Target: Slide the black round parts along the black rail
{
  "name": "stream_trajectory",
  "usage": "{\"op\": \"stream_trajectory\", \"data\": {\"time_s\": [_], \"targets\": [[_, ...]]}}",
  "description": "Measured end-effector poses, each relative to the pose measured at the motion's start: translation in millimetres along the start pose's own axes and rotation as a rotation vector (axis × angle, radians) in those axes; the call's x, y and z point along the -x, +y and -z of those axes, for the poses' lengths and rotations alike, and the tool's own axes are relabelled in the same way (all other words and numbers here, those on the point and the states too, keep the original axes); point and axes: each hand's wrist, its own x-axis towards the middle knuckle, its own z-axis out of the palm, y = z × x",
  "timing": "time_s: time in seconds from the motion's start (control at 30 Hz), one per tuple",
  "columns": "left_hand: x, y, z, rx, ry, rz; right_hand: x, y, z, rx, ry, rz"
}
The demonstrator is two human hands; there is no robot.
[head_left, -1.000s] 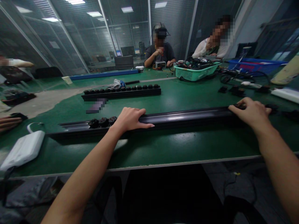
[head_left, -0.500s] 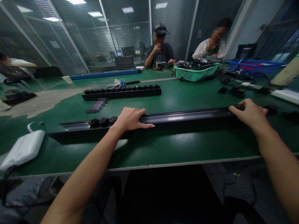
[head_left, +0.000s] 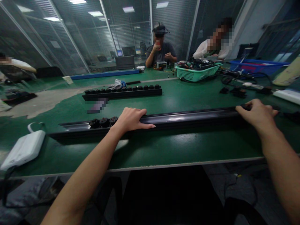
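Note:
A long black rail with a glossy channel lies across the near part of the green table. Several round black modules sit in the channel towards its left end. My left hand is closed over the rail just right of these modules, thumb along the near side and fingers over the far side. My right hand is curled at the rail's right end. Something dark shows between its thumb and fingers; I cannot tell whether it is the rail's end or a separate part.
Farther back lies a second black rail filled with modules, near a blurred phone-like slab. A white box stands at left. A green basket, a blue basket and loose black parts are at right. Two people sit opposite.
My right hand has shifted a little to the right along the rail's end. My left hand and the rail stay where they were. The person opposite has raised a hand.

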Motion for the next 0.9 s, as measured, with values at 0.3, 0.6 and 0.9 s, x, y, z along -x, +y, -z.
{"op": "stream_trajectory", "data": {"time_s": [0.3, 0.6, 0.9], "targets": [[-0.3, -0.7, -0.8, -0.012, -0.004, -0.004, 1.8, -0.9, 4.1, 0.066, -0.076, -0.082], [0.8, 0.0, 0.4, 0.0, 0.005, -0.007, -20.7, 17.1, 8.9, 0.068, -0.168, 0.128], [0.7, 0.0, 1.0, -0.011, -0.005, 0.003, -0.1, 35.4, 4.6, -0.24, -0.053, 0.127]]}}
